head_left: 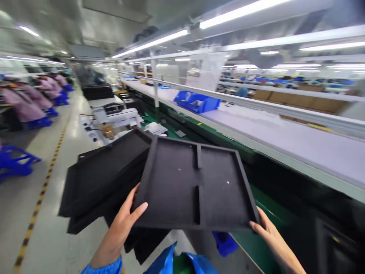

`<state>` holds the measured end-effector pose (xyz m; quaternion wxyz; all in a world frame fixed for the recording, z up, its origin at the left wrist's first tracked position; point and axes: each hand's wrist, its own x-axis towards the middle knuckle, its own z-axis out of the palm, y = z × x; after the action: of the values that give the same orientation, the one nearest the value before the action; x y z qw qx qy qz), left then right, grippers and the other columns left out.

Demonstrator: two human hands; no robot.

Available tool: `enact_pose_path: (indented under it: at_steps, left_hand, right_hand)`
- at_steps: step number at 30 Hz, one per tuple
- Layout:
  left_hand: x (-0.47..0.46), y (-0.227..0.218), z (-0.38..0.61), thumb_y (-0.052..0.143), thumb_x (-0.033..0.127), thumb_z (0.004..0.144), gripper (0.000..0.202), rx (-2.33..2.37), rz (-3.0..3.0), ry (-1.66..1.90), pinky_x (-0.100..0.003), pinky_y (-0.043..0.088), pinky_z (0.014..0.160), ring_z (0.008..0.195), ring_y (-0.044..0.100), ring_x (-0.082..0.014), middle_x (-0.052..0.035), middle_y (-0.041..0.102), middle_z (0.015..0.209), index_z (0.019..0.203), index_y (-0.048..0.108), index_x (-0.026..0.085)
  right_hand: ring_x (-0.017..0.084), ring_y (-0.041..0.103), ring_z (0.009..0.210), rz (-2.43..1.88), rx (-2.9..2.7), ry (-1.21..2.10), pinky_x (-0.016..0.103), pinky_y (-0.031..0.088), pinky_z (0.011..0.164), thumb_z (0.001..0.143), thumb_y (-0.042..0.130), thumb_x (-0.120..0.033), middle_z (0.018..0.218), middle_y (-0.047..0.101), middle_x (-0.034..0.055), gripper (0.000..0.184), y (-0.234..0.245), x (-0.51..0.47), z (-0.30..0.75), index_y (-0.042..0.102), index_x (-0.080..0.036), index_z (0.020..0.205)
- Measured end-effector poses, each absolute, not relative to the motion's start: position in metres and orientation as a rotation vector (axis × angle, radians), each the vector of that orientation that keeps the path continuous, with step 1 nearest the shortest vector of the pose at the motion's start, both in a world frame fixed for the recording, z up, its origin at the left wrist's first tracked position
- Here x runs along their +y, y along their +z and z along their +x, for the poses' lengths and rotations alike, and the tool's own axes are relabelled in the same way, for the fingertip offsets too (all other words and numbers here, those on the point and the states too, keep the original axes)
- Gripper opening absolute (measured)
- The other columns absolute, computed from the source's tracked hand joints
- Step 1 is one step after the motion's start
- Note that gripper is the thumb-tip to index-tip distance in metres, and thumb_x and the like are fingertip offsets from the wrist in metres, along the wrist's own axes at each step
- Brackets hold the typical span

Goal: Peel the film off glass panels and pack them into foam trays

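Note:
Both my hands grip a black foam tray (194,186) with raised edges and a divided middle, held tilted in front of me. My left hand (121,224) holds its lower left edge, thumb on top. My right hand (268,236) holds the lower right corner, and its fingers are partly hidden behind the tray. More black foam trays (104,171) lie in a stack overlapping the tray's left side. I cannot tell what supports that stack.
A long workbench (273,129) with a pale lilac top runs along the right, carrying a blue plastic bin (196,101). A white machine (114,118) stands ahead. Co-workers in pink smocks (24,104) sit far left, near blue stools (14,161). Blue plastic (171,262) shows below.

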<state>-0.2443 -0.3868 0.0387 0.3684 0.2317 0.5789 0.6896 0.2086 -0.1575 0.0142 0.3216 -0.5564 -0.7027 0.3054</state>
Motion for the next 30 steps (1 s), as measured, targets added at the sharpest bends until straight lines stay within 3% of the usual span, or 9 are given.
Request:
enact_pose_path:
  at_steps: [3,7,9,12,17,22,26,30]
  left_hand:
    - [-0.350,0.005,-0.180,0.088,0.044,0.066,0.090,1.297,0.711,1.450,-0.046,0.050,0.113,0.136,0.056,-0.0367,-0.0118,0.062,0.148,0.145,0.052,0.021]
    - [-0.315,-0.046,-0.068,0.094,0.038,0.054,0.086,1.064,0.727,1.104,-0.051,0.054,0.106,0.125,0.064,-0.0412,-0.0176,0.071,0.132,0.130,0.060,0.016]
    - [-0.305,-0.067,-0.010,0.093,0.041,0.055,0.077,1.098,0.651,0.983,-0.052,0.056,0.103,0.118,0.069,-0.0409,-0.0184,0.075,0.123,0.122,0.063,0.016]
    - [-0.285,-0.085,0.077,0.086,0.043,0.070,0.064,1.193,0.656,0.870,-0.049,0.057,0.102,0.115,0.072,-0.0352,-0.0161,0.077,0.120,0.123,0.061,0.018]
    - [-0.242,-0.068,0.231,0.073,0.031,0.083,0.045,1.113,1.123,0.812,-0.048,0.055,0.105,0.120,0.069,-0.0313,-0.0161,0.075,0.126,0.124,0.064,0.013]
    - [-0.184,-0.046,0.337,0.072,0.016,0.080,0.032,1.257,1.333,0.797,-0.048,0.044,0.114,0.130,0.061,-0.0339,-0.0210,0.073,0.126,0.111,0.069,0.008]
    - [-0.159,-0.054,0.356,0.071,0.014,0.077,0.022,1.319,1.332,0.703,-0.052,0.050,0.105,0.119,0.067,-0.0361,-0.0216,0.077,0.111,0.098,0.069,0.007]
    - [-0.155,-0.062,0.349,0.072,0.014,0.069,0.011,1.328,1.308,0.661,-0.053,0.057,0.093,0.101,0.074,-0.0362,-0.0145,0.080,0.090,0.078,0.067,0.014]
  right_hand:
    - [0.036,0.065,0.123,-1.717,-1.522,0.850,0.043,0.058,0.100,0.065,0.067,-0.064,0.127,0.073,0.0102,0.066,-0.024,-0.215,0.317,0.065,-0.028,0.121]
    - [0.040,0.071,0.110,-2.008,-1.186,0.533,0.053,0.057,0.098,0.069,0.059,-0.071,0.106,0.078,0.0112,0.062,-0.049,-0.307,0.429,0.067,-0.027,0.112]
    - [0.039,0.073,0.106,-2.080,-1.124,0.437,0.052,0.058,0.096,0.071,0.056,-0.071,0.103,0.078,0.0112,0.064,-0.052,-0.354,0.471,0.067,-0.025,0.113]
    - [0.035,0.072,0.107,-2.130,-1.074,0.349,0.048,0.057,0.095,0.078,0.051,-0.067,0.110,0.077,0.0111,0.064,-0.051,-0.407,0.534,0.065,-0.022,0.121]
    - [0.033,0.070,0.112,-2.300,-0.959,0.120,0.046,0.054,0.097,0.087,0.048,-0.052,0.119,0.073,0.0167,0.057,-0.045,-0.440,0.657,0.063,-0.014,0.126]
    - [0.031,0.067,0.116,-2.492,-1.049,0.104,0.040,0.051,0.100,0.094,0.050,-0.032,0.117,0.073,0.0186,0.040,-0.024,-0.397,0.729,0.065,-0.011,0.124]
    - [0.032,0.067,0.116,-2.647,-1.043,0.286,0.036,0.050,0.097,0.099,0.050,-0.030,0.121,0.071,0.0239,0.037,-0.021,-0.369,0.741,0.063,-0.006,0.124]
    - [0.031,0.066,0.119,-2.653,-1.053,0.338,0.034,0.048,0.097,0.101,0.050,-0.030,0.125,0.069,0.0229,0.036,-0.032,-0.369,0.744,0.060,-0.007,0.127]
